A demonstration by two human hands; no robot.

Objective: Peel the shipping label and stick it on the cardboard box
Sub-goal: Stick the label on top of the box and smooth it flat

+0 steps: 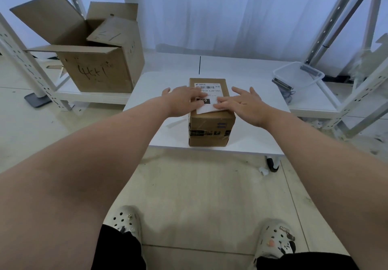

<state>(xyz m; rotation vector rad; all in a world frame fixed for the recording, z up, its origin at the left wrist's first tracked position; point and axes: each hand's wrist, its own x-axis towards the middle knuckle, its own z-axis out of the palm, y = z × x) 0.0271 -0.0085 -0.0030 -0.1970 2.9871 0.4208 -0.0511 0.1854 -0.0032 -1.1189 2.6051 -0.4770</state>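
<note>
Shipping label [206,87] sits on top of the cardboard box [212,129], with the box mid-table [252,137]. Left hand [184,100] and right hand [245,105] are both flat on it, fingers straight, pressing, gripping nothing. Near label edge looks slightly skewed to the box edge. Risks:
- Uneven pressure traps a crease or bubble over the barcode.
- Near edge may be unbonded and lift.
- A hard push slides the box.

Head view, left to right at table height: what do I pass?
Large open cardboard box → left hand → right hand → clear plastic tub. The small cardboard box and its shipping label lie under both hands, so unplaced.
</note>
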